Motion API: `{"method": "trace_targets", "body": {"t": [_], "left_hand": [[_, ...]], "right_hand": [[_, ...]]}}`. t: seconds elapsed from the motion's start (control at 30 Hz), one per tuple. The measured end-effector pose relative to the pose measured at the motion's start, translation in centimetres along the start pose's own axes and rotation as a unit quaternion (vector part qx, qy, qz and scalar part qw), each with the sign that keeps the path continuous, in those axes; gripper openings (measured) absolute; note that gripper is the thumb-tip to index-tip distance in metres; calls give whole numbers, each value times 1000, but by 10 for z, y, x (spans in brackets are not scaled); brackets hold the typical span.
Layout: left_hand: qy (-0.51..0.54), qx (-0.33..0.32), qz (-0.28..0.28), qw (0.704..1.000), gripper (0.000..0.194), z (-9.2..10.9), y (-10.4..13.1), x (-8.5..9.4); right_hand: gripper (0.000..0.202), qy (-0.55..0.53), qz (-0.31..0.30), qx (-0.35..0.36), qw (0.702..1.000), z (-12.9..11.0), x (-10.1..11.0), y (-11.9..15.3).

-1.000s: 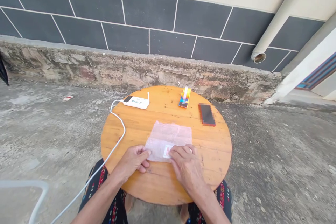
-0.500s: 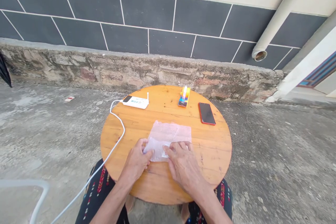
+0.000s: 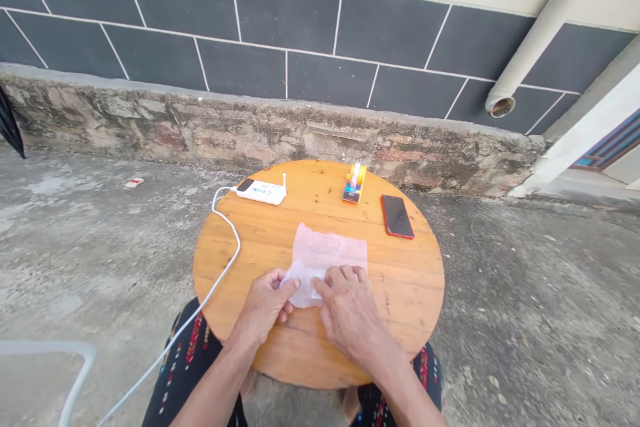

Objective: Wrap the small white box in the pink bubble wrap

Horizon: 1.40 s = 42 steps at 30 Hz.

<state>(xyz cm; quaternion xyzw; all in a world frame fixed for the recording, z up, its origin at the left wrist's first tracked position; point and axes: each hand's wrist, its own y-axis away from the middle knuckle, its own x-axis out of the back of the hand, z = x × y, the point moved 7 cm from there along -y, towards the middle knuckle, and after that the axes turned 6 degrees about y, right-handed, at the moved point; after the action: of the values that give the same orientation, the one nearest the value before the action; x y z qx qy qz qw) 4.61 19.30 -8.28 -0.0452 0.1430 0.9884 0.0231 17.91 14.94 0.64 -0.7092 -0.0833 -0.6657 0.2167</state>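
Note:
A thin, translucent pinkish-white sheet [image 3: 330,248] lies near the front of the round wooden table [image 3: 225,293], its near part folded over. My left hand [image 3: 267,300] pinches the sheet's left edge between thumb and fingers. Pressing on the near right part of the sheet is my right hand [image 3: 347,303], with its fingers bent and together. Beside its thumb, a small whitish item [image 3: 316,288] shows at the fold; what it is cannot be made out.
A white device [image 3: 263,191] with a cable [image 3: 233,230] stands at the table's back left. At the back are a yellow tape dispenser [image 3: 355,183] and, further right, a red-edged phone [image 3: 397,216]. A stone-based wall [image 3: 280,137] runs behind the table.
My left hand has closed its thumb over the sheet's left edge and drawn that edge slightly inward and up. My right hand stays nearly where it was. The view has shifted slightly.

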Motion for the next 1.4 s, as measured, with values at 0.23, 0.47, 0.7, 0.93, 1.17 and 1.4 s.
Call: {"method": "trace_targets", "body": {"t": [0.23, 0.47, 0.7, 0.93, 1.17, 1.4], "left_hand": [[16, -19, -7, 1000, 30, 19, 5, -24], [-12, -44, -28, 999, 27, 20, 7, -34], [-165, -121, -65, 977, 18, 33, 15, -42], [-276, -215, -129, 928, 22, 50, 29, -49], [-385, -314, -165, 852, 28, 52, 33, -56], [-428, -412, -184, 783, 23, 59, 42, -63]], "right_hand": [[32, -29, 27, 2, 999, 2, -1, 3], [38, -78, 45, -23, 996, 9, -2, 6], [51, -102, 47, -39, 993, 13, -1, 6], [54, -113, 44, -54, 991, 17, -1, 6], [57, -135, 54, -51, 988, 19, -2, 9], [50, -176, 65, -41, 981, 24, 6, 15]]}}
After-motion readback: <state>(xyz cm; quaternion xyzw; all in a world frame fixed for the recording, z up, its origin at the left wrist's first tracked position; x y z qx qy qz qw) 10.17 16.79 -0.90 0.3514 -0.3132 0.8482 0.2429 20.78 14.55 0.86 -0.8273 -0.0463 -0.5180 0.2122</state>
